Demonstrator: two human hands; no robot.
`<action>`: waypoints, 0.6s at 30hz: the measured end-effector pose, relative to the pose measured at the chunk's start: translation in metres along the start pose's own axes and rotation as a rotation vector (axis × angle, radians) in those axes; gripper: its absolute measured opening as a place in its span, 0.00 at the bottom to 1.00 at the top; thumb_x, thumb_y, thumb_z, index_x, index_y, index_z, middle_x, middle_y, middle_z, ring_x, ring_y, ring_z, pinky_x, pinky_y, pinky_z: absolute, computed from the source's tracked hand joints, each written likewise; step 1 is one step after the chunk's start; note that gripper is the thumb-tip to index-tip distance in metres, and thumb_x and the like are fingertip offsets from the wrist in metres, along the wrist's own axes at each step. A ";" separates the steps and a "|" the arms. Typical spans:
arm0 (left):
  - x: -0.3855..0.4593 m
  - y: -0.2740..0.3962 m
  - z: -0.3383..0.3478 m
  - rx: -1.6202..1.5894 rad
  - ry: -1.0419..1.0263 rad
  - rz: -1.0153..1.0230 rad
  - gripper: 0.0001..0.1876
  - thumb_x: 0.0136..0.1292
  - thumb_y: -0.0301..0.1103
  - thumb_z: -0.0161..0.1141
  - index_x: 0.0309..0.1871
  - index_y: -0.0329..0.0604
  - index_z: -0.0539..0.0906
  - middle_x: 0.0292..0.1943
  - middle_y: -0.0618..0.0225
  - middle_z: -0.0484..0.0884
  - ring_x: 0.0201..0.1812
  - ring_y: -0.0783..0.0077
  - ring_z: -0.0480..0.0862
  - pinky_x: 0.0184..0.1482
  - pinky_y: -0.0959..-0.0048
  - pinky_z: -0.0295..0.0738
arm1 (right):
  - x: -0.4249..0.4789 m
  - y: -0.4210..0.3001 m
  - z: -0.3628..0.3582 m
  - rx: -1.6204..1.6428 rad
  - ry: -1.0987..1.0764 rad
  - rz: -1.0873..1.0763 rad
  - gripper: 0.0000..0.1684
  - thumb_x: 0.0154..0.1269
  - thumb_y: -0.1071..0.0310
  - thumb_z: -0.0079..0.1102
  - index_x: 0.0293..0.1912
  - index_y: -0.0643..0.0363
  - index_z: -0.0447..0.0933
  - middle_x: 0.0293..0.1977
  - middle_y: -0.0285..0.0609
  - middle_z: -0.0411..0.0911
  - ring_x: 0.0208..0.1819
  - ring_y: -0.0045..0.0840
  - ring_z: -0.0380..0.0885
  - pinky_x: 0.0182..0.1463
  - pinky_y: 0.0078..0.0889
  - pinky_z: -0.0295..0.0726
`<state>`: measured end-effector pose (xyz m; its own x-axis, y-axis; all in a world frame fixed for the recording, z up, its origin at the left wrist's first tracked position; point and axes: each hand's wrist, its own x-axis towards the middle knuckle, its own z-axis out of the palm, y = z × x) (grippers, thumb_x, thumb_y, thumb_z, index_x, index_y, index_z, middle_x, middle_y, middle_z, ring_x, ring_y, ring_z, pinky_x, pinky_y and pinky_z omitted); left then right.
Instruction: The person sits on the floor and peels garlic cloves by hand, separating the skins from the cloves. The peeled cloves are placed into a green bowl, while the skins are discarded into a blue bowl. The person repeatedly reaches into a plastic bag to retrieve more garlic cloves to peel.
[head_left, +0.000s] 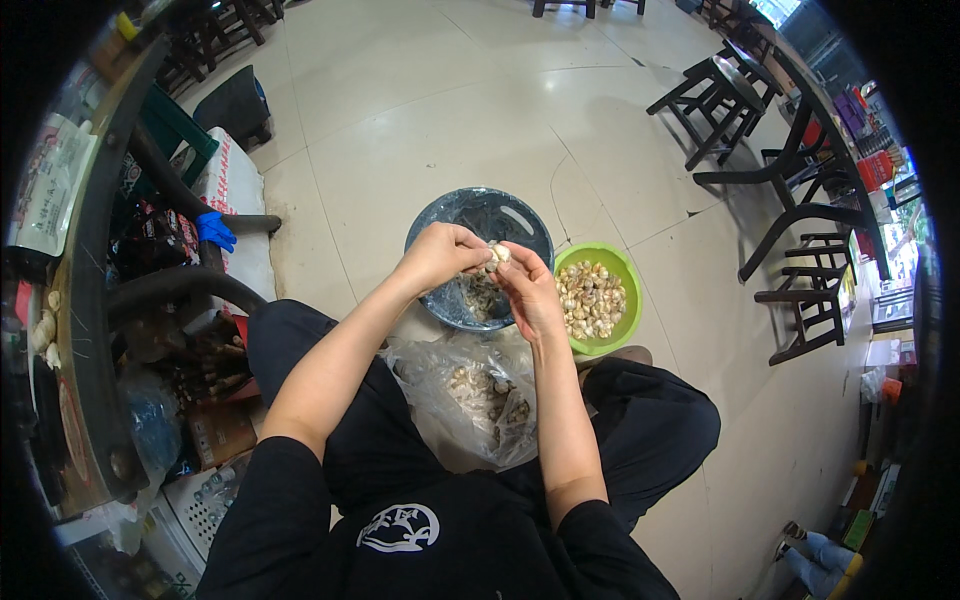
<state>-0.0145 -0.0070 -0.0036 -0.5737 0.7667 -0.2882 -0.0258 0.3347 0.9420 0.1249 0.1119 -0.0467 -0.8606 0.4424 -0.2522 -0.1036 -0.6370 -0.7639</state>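
Between my two hands is a pale garlic bulb, raised above a dark plastic-lined bin. The fingertips of my left hand pinch its left side. On its right side, the thumb and fingers of my right hand grip it. Dry, papery scraps lie inside the bin, partly hidden by my hands. To the right, a lime-green bowl holds many garlic cloves. Nearer to me, between my legs, a clear plastic bag contains more garlic.
A wooden table borders my left, with a white box and a blue glove below its top. Dark stools and another table are on the right. A person's legs show at lower right.
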 end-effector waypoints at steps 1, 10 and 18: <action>0.000 -0.001 0.000 0.051 0.019 0.010 0.12 0.56 0.32 0.67 0.36 0.30 0.86 0.29 0.61 0.87 0.31 0.75 0.86 0.35 0.77 0.79 | 0.000 0.000 0.000 -0.019 -0.006 -0.005 0.19 0.65 0.77 0.59 0.55 0.65 0.73 0.46 0.41 0.79 0.46 0.20 0.79 0.52 0.21 0.81; -0.005 0.003 0.002 0.247 0.052 0.050 0.13 0.51 0.35 0.69 0.36 0.35 0.87 0.30 0.58 0.87 0.32 0.71 0.86 0.38 0.73 0.79 | -0.001 0.000 0.004 -0.154 -0.006 -0.082 0.23 0.61 0.80 0.62 0.56 0.67 0.73 0.46 0.43 0.80 0.45 0.20 0.80 0.51 0.20 0.80; -0.007 0.007 -0.002 0.248 -0.014 0.058 0.10 0.54 0.32 0.67 0.36 0.34 0.87 0.30 0.58 0.87 0.31 0.73 0.86 0.36 0.74 0.79 | -0.002 -0.002 -0.001 -0.163 -0.037 -0.037 0.23 0.63 0.79 0.59 0.58 0.67 0.72 0.49 0.44 0.79 0.48 0.23 0.79 0.52 0.24 0.80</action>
<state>-0.0123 -0.0111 0.0052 -0.5572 0.7952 -0.2393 0.2088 0.4130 0.8865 0.1268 0.1128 -0.0453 -0.8757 0.4384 -0.2023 -0.0561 -0.5086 -0.8592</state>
